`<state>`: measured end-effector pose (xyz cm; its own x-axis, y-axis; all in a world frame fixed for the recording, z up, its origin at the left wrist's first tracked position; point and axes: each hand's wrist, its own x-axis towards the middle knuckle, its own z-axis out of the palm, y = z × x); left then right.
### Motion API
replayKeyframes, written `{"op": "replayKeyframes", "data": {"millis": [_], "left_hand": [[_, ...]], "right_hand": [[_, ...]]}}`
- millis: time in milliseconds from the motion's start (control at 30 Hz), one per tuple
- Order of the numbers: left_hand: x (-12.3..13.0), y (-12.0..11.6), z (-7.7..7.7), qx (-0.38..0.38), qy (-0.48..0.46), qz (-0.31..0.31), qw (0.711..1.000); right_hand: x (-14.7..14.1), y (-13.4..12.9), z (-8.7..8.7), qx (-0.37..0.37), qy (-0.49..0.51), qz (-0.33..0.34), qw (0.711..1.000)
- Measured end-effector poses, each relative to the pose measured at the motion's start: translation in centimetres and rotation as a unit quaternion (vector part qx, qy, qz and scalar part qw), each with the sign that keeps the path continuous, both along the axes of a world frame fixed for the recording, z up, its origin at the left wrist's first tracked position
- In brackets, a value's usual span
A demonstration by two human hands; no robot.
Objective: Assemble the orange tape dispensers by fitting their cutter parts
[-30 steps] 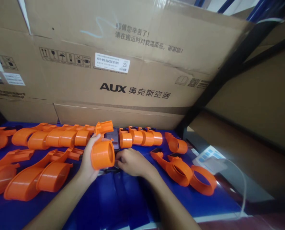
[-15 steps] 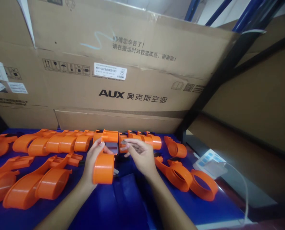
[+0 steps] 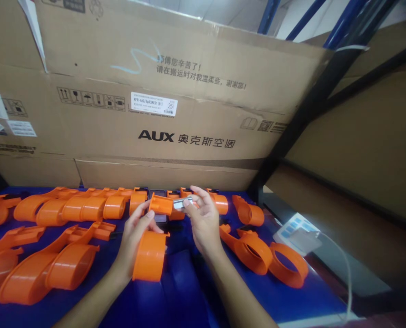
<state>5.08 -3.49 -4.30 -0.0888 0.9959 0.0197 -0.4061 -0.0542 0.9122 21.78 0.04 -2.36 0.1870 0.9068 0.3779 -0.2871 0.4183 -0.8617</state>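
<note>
An orange plastic part with a wide round drum and a smaller block-like end is held up in front of me. My left hand is closed around its middle, the drum below and the block end above. My right hand pinches a small shiny metal piece between thumb and fingers. The metal piece lies at the right end of the block; whether it sits inside is not clear. Behind the hands, a dark phone-like device is partly hidden by the orange part.
Similar orange parts stand in a row along the back of the blue surface, with more at front left and right. A large cardboard box forms the back wall. At right lies a white-and-blue object with a pale cable.
My right hand has turned, and the metal piece now shows plainly against the orange block. The orange part has dropped a little and tilted; the device behind it shows more.
</note>
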Motion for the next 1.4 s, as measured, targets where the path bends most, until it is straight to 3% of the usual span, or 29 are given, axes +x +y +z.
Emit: {"op": "replayKeyframes", "data": {"millis": [233,500,967,1200,1400], "left_hand": [[0.3,-0.2,0.3,0.008,-0.014,-0.035,0.999],[0.3,-0.3,0.6,0.005,-0.011,-0.02,1.0],[0.3,0.1,0.7,-0.004,0.026,0.001,1.0],[0.2,0.1,0.7,0.004,0.015,0.019,1.0],[0.1,0.4,0.3,0.018,0.048,0.038,0.998]], "right_hand": [[0.1,0.1,-0.1,-0.004,0.025,-0.028,0.999],[-0.2,-0.1,-0.2,-0.019,0.006,0.004,1.0],[-0.3,-0.1,-0.7,-0.004,-0.023,-0.021,0.999],[0.2,0.0,-1.0,0.001,-0.112,-0.068,0.991],[0.0,-0.2,-1.6,0.051,-0.165,-0.079,0.982]]}}
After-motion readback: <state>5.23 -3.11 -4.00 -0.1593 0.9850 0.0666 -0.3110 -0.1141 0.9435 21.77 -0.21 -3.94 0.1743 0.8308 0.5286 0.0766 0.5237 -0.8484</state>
